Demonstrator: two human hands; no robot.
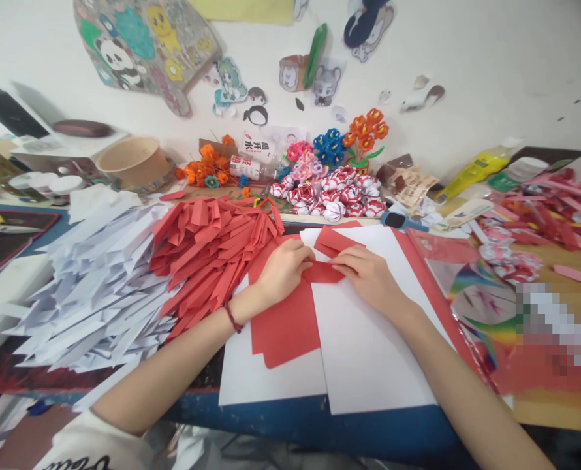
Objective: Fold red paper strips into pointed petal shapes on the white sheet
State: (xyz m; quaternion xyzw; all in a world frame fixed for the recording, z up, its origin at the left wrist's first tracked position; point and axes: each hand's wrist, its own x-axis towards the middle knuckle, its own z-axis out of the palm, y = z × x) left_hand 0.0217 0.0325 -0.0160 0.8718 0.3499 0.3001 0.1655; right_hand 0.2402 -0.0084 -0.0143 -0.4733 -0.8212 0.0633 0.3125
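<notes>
red strip (pixel 322 272): matt paper | white sheets (pixel 369 352): smooth matt paper | bowl (pixel 134 163): paper

The small red paper strip (pixel 322 271) I'm folding lies flat and creased on white sheets (pixel 363 346), pinched at both ends.

White wall (pixel 491 59), blue table edge (pixel 320 427)

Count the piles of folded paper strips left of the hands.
2: a white folded paper strip pile at far left, and a red folded paper strip pile beside it, touching the left hand. More red strips lie far right.
</notes>
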